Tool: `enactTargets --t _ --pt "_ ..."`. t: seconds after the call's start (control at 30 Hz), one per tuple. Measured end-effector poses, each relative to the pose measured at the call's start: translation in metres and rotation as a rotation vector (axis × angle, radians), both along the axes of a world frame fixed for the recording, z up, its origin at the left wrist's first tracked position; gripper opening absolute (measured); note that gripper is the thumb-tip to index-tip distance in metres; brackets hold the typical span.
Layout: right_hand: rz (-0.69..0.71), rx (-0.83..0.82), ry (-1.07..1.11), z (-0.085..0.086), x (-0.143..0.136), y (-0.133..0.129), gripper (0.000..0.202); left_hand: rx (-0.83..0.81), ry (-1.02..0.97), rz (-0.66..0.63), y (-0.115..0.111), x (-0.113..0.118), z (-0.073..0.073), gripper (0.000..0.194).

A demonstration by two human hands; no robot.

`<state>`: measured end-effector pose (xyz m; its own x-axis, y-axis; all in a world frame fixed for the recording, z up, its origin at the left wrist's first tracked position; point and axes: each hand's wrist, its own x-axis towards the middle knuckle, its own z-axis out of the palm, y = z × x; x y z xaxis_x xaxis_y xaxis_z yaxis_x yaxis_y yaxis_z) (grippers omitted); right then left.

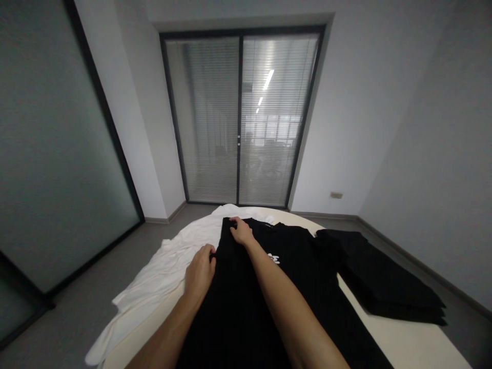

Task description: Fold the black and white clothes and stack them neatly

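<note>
A black T-shirt [242,292] with a small white print lies spread over the table, its left side folded inward. At its left edge, my left hand [200,269] is closed, thumb and fingers pinching the black cloth. Farther up, my right hand [241,231] rests on the shirt near its upper left corner. Its thumb and fingers are bent around the cloth there, and my right forearm crosses over the shirt. White cloth [172,261] lies rumpled just to the left of the black shirt.
A stack of folded black garments [392,279] stands at the right of the pale round-edged table [411,338]. White cloth hangs over the table's left edge. Beyond are a glass door with blinds [238,123], walls, and a frosted glass panel [57,143] at the left.
</note>
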<state>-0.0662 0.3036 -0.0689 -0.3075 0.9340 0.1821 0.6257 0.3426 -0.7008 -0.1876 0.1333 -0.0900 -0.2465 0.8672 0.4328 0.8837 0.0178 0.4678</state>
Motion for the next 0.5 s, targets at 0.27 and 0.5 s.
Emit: enactTargets --t 0.27,0.5 --pt "0.093 0.1 0.023 0.003 -0.005 0.005 0.038 0.041 -0.041 -0.074 0.005 -0.002 -0.008 0.045" --pt "0.054 0.105 -0.16 -0.009 -0.002 -0.012 0.054 0.008 -0.016 -0.019 0.003 0.005 -0.002 0.026"
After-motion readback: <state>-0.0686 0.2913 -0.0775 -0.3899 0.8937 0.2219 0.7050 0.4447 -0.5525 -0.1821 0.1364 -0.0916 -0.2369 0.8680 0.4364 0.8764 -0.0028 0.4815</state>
